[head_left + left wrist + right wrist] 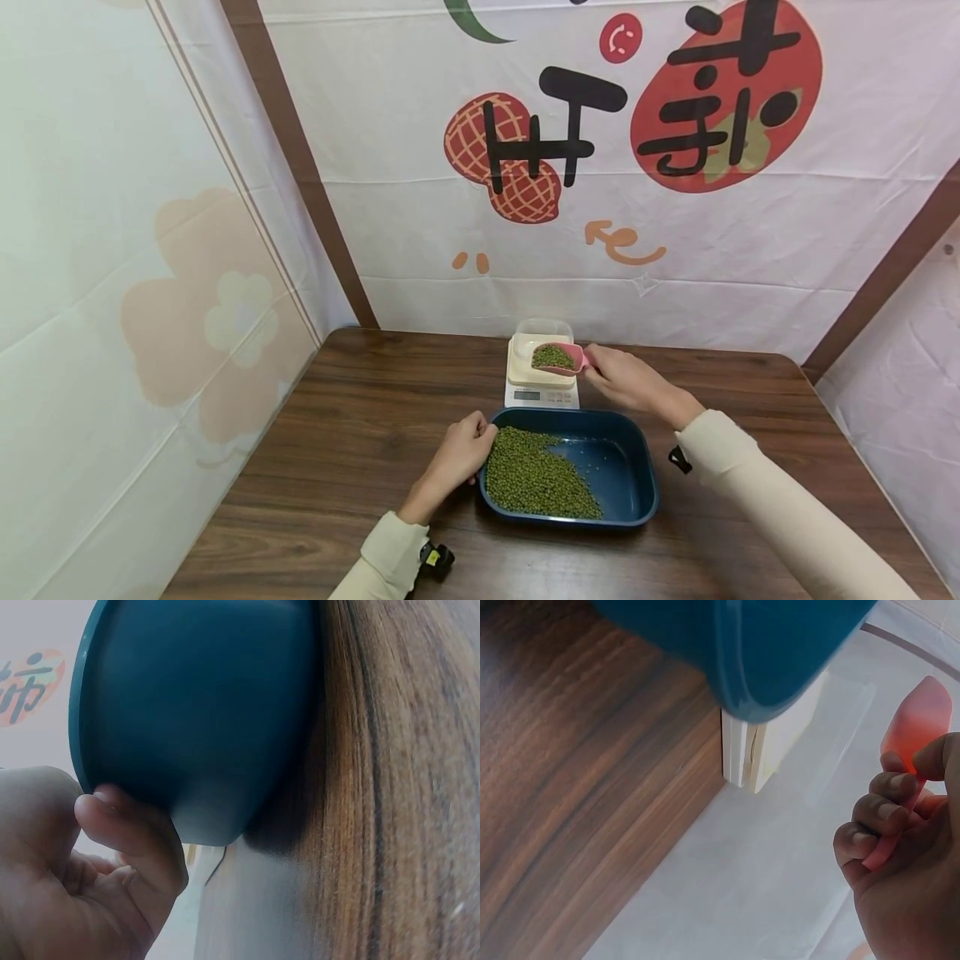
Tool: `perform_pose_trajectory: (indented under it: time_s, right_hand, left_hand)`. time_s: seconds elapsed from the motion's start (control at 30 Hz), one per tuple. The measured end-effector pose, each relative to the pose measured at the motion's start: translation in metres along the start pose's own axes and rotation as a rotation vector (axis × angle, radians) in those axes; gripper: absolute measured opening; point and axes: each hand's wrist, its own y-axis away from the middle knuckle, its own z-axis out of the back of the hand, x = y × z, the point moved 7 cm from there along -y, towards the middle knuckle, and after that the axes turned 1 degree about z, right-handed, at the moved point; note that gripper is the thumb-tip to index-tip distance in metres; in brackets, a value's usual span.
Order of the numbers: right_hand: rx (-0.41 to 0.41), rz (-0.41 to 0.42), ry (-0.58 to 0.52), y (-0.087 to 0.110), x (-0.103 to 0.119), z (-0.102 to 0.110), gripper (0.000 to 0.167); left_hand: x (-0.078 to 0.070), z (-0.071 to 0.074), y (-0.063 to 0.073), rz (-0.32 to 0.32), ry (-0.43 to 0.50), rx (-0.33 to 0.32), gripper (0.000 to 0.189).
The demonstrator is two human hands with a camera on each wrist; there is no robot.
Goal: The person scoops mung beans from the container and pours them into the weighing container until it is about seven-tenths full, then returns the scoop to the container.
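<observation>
My right hand (624,377) grips the handle of a pink scoop (921,720) loaded with green beans (553,357). The scoop is over the kitchen scale (525,397), beside and partly in front of a clear plastic container (545,327) on its platform. A blue tray (647,500) stands on the table just in front of the scale. Green beans (536,479) cover its left part, and a few lie scattered on the right. With curled fingers and thumb, my left hand (465,448) pinches the tray's left rim, as the left wrist view also shows.
A brown wood-grain table (360,433) bears everything. Behind it hangs a white printed cloth (420,308) close to the back edge, and another pale cloth (150,333) runs along the left side. Black wrist straps (437,560) hang at the cuffs.
</observation>
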Motion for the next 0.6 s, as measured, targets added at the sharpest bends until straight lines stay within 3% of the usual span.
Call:
perform_pose_trajectory:
  time_s: [0.6]
  right_hand:
    - [0.002,-0.039,0.000,-0.015,-0.016,0.011,0.016]
  left_hand:
    - [-0.001,0.000,0.002,-0.023,-0.010,-0.001,0.024]
